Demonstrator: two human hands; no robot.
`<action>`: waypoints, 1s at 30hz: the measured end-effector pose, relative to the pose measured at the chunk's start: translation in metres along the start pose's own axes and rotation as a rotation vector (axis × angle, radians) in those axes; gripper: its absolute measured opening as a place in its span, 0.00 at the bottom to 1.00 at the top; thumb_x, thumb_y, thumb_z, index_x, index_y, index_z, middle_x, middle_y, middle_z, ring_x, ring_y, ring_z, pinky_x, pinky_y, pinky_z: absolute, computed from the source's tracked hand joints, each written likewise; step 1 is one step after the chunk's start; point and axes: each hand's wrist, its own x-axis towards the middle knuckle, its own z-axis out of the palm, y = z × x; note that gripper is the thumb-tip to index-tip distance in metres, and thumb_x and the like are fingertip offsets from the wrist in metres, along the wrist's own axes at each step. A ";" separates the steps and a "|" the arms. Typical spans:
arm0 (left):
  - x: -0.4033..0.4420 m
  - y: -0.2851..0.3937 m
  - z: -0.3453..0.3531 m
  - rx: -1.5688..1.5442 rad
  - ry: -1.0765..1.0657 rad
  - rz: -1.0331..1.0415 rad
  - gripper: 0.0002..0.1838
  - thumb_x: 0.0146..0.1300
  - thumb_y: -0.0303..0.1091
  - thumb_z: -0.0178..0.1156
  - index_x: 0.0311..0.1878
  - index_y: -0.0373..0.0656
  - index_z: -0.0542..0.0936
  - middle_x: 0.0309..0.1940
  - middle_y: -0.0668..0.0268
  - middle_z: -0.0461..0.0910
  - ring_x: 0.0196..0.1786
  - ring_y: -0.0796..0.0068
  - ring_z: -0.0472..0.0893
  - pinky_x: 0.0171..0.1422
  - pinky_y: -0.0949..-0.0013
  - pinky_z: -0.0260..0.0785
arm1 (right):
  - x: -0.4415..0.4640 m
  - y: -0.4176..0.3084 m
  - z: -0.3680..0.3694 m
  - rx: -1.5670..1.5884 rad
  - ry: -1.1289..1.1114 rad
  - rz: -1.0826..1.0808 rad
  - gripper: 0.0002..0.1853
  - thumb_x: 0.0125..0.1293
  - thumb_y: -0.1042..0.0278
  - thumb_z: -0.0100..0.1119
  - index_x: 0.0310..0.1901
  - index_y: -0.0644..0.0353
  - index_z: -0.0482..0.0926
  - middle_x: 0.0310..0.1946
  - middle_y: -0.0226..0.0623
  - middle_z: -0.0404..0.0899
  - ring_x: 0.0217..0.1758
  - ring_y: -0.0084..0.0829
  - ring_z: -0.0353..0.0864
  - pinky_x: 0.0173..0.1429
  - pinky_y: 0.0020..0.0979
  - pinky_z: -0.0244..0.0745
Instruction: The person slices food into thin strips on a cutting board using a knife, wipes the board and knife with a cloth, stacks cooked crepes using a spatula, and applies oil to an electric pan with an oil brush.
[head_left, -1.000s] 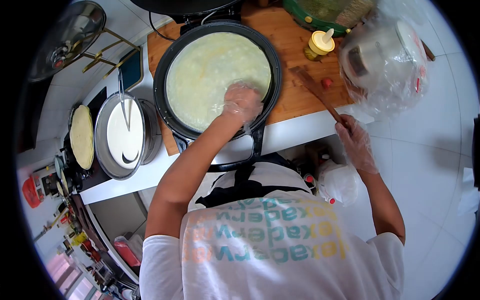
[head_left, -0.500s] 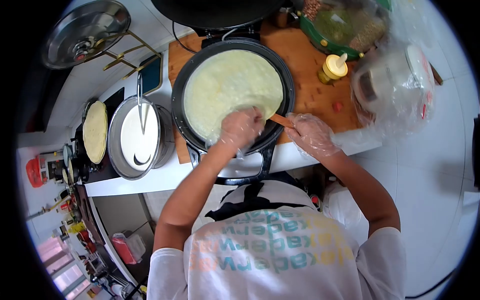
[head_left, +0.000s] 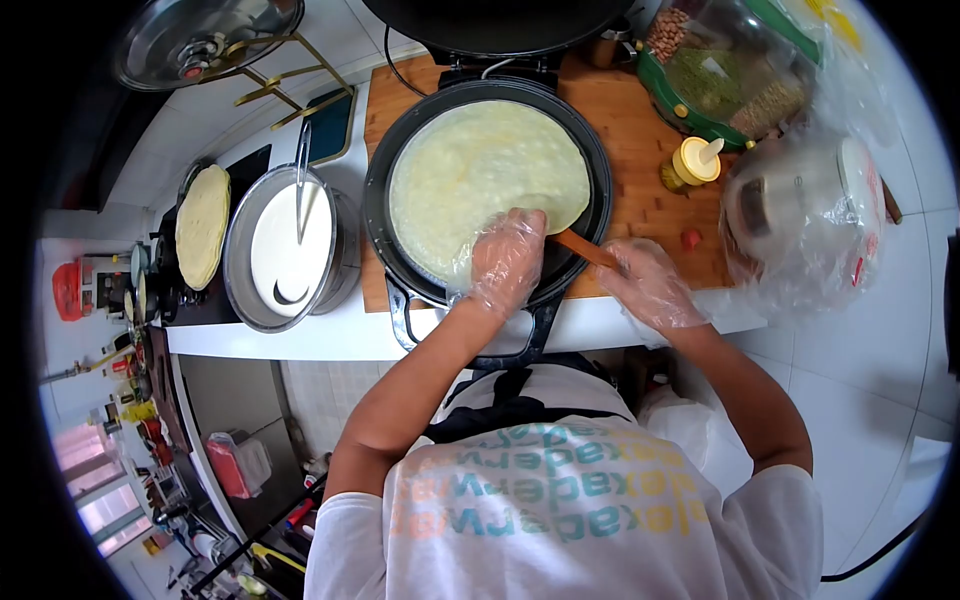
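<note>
A thin pale-yellow crepe [head_left: 480, 170] lies on the round black griddle [head_left: 377, 190]. My left hand [head_left: 507, 262], in a clear plastic glove, is at the crepe's near edge. Its fingers are closed on that edge, though the fingertips are partly hidden. My right hand [head_left: 648, 283], gloved the same way, grips a flat wooden spatula [head_left: 588, 248]. The spatula's tip reaches over the griddle's rim to the crepe's near right edge, close to my left fingers.
Left of the griddle stands a metal pot [head_left: 232, 255] of white batter with a ladle [head_left: 301, 175]. Beyond it are stacked crepes [head_left: 203, 228]. On the wooden board [head_left: 640, 200] to the right stands a yellow-capped jar [head_left: 690, 165], near a plastic-covered appliance [head_left: 800, 215] and a green-rimmed container [head_left: 690, 120].
The whole view has shifted, so the scene sits slightly farther right. Both hands stay at the crepe's near edge, with the spatula still in my right hand.
</note>
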 end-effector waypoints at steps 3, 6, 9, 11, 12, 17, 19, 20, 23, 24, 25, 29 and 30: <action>-0.001 -0.003 -0.007 -0.057 0.033 -0.007 0.13 0.47 0.24 0.57 0.39 0.40 0.71 0.28 0.55 0.73 0.30 0.54 0.77 0.34 0.58 0.71 | -0.004 0.003 -0.003 -0.038 -0.013 0.018 0.13 0.55 0.63 0.57 0.32 0.66 0.73 0.30 0.52 0.73 0.39 0.52 0.72 0.44 0.46 0.66; 0.002 0.006 -0.013 -0.163 0.168 0.039 0.10 0.49 0.25 0.56 0.37 0.41 0.72 0.29 0.55 0.74 0.29 0.55 0.77 0.33 0.58 0.71 | 0.009 0.016 0.021 0.070 0.013 0.023 0.13 0.56 0.62 0.56 0.34 0.66 0.74 0.32 0.53 0.74 0.40 0.52 0.72 0.44 0.45 0.67; 0.000 0.023 -0.019 -0.150 0.013 -0.015 0.11 0.49 0.25 0.56 0.39 0.41 0.73 0.30 0.55 0.74 0.29 0.55 0.77 0.33 0.58 0.71 | 0.043 0.017 0.045 0.319 -0.028 0.086 0.15 0.56 0.62 0.56 0.40 0.65 0.75 0.36 0.52 0.75 0.43 0.51 0.73 0.46 0.42 0.68; -0.006 0.033 -0.039 -0.100 -0.122 -0.098 0.15 0.50 0.31 0.61 0.43 0.41 0.75 0.33 0.56 0.74 0.33 0.57 0.78 0.36 0.58 0.72 | 0.052 0.012 0.049 0.471 -0.096 0.193 0.16 0.56 0.63 0.56 0.44 0.64 0.75 0.39 0.52 0.76 0.45 0.50 0.74 0.48 0.40 0.68; -0.008 0.039 -0.058 -0.127 -0.127 -0.104 0.16 0.50 0.32 0.61 0.43 0.41 0.75 0.35 0.56 0.74 0.35 0.57 0.78 0.37 0.59 0.72 | 0.045 0.009 0.044 0.440 -0.092 0.173 0.17 0.57 0.63 0.55 0.47 0.61 0.75 0.40 0.48 0.77 0.45 0.43 0.76 0.49 0.37 0.69; -0.046 0.015 -0.093 -0.199 0.047 -0.148 0.18 0.51 0.37 0.64 0.45 0.43 0.75 0.42 0.58 0.74 0.41 0.59 0.77 0.40 0.60 0.71 | 0.025 -0.025 0.028 0.753 -0.017 0.231 0.11 0.61 0.67 0.57 0.43 0.61 0.74 0.32 0.26 0.72 0.32 0.18 0.70 0.36 0.24 0.66; -0.065 -0.001 -0.101 -0.275 0.097 -0.197 0.18 0.50 0.35 0.65 0.45 0.44 0.75 0.43 0.59 0.74 0.41 0.59 0.77 0.41 0.60 0.71 | 0.026 -0.051 0.016 0.781 0.028 0.263 0.13 0.61 0.69 0.58 0.47 0.61 0.72 0.32 0.23 0.71 0.32 0.14 0.68 0.32 0.18 0.63; -0.075 -0.008 -0.106 -0.246 0.144 -0.222 0.18 0.49 0.33 0.65 0.45 0.45 0.74 0.44 0.61 0.74 0.41 0.58 0.77 0.41 0.61 0.72 | 0.031 -0.066 0.012 0.703 0.084 0.219 0.15 0.60 0.70 0.58 0.49 0.61 0.72 0.35 0.25 0.72 0.31 0.14 0.67 0.32 0.16 0.63; -0.102 -0.039 -0.122 -0.247 0.189 -0.288 0.18 0.49 0.33 0.65 0.45 0.46 0.75 0.44 0.63 0.75 0.41 0.59 0.77 0.41 0.62 0.72 | 0.032 -0.099 -0.003 0.564 0.146 0.105 0.18 0.61 0.73 0.55 0.53 0.62 0.69 0.44 0.30 0.72 0.30 0.13 0.67 0.29 0.16 0.61; -0.113 -0.053 -0.126 -0.233 0.218 -0.304 0.17 0.50 0.34 0.65 0.44 0.47 0.75 0.44 0.64 0.75 0.41 0.61 0.78 0.41 0.63 0.72 | 0.032 -0.120 -0.006 0.610 0.145 0.119 0.18 0.61 0.73 0.55 0.54 0.62 0.68 0.44 0.30 0.72 0.30 0.12 0.66 0.28 0.15 0.60; -0.123 -0.065 -0.131 -0.231 0.230 -0.320 0.16 0.50 0.34 0.65 0.43 0.47 0.76 0.44 0.64 0.75 0.41 0.61 0.78 0.40 0.63 0.72 | 0.030 -0.151 -0.012 0.657 0.147 0.136 0.19 0.61 0.74 0.54 0.54 0.62 0.67 0.44 0.31 0.72 0.29 0.12 0.66 0.27 0.15 0.59; -0.170 -0.128 -0.162 -0.218 0.280 -0.354 0.14 0.51 0.35 0.65 0.42 0.47 0.77 0.43 0.64 0.76 0.40 0.62 0.78 0.39 0.64 0.72 | 0.052 -0.236 0.013 0.767 0.091 -0.054 0.16 0.61 0.72 0.56 0.51 0.65 0.70 0.27 0.24 0.70 0.22 0.11 0.61 0.23 0.13 0.56; -0.185 -0.149 -0.170 -0.216 0.285 -0.356 0.14 0.52 0.35 0.65 0.42 0.46 0.77 0.43 0.64 0.76 0.39 0.62 0.78 0.40 0.64 0.72 | 0.061 -0.257 0.030 0.814 0.115 -0.039 0.16 0.62 0.72 0.56 0.50 0.65 0.70 0.26 0.24 0.69 0.21 0.11 0.60 0.23 0.13 0.55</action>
